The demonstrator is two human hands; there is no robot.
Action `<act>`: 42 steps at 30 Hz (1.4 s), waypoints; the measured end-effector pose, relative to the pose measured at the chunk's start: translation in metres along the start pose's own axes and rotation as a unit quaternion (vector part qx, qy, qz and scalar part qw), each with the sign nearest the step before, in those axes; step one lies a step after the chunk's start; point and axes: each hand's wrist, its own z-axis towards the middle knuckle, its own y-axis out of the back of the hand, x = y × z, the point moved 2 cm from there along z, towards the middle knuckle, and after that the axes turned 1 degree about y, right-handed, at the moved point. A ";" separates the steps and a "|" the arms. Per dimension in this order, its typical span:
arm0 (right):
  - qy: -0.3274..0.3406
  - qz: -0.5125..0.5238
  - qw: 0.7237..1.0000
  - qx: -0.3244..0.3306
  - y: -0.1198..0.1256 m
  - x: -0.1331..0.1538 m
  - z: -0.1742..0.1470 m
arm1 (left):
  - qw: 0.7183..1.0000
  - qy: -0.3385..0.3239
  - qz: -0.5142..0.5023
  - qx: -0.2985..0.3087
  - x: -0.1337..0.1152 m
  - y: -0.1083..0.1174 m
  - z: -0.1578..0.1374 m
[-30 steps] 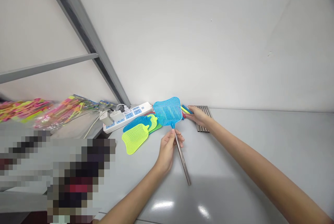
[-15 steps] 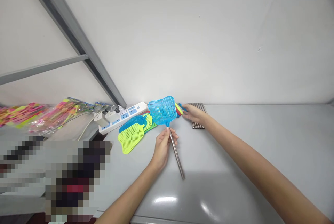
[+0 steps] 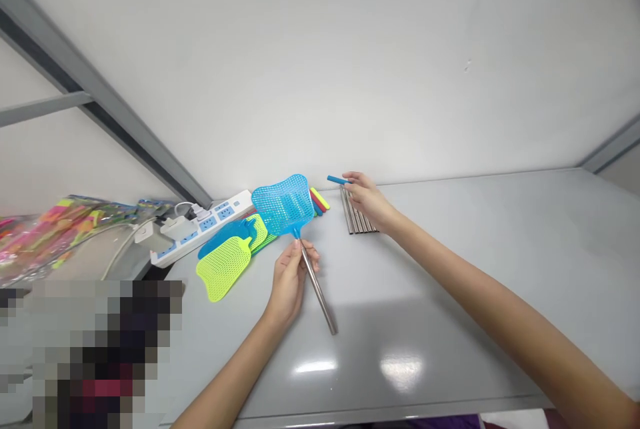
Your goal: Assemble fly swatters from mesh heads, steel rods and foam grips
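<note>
My left hand (image 3: 290, 279) is closed around the metal rod of a blue fly swatter (image 3: 284, 206), just below its perforated head. The rod slants down toward the table's front edge. Between the fingers of my right hand (image 3: 369, 197) is a blue handle grip (image 3: 338, 180), a short tube raised above the table; its right end is hidden by the fingers. Several metal rods (image 3: 351, 216) lie side by side under my right hand. Loose grips in yellow (image 3: 321, 198), red and blue lie just right of the swatter head.
Yellow (image 3: 224, 269), blue (image 3: 225, 236) and green swatter heads lie on the grey table (image 3: 450, 249) at left. Behind them sits a white power strip (image 3: 200, 229) with plugs and cables. Bagged colourful items (image 3: 55, 236) lie at far left. A white wall stands behind.
My right hand has lifted the blue grip away from the pile of loose grips, up and over the metal rods. My left hand keeps hold of the swatter. The view has shifted right.
</note>
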 end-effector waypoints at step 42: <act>-0.030 -0.199 0.979 0.031 0.099 -0.009 -0.114 | 0.996 -0.047 -0.065 -0.045 -0.018 -0.001 0.001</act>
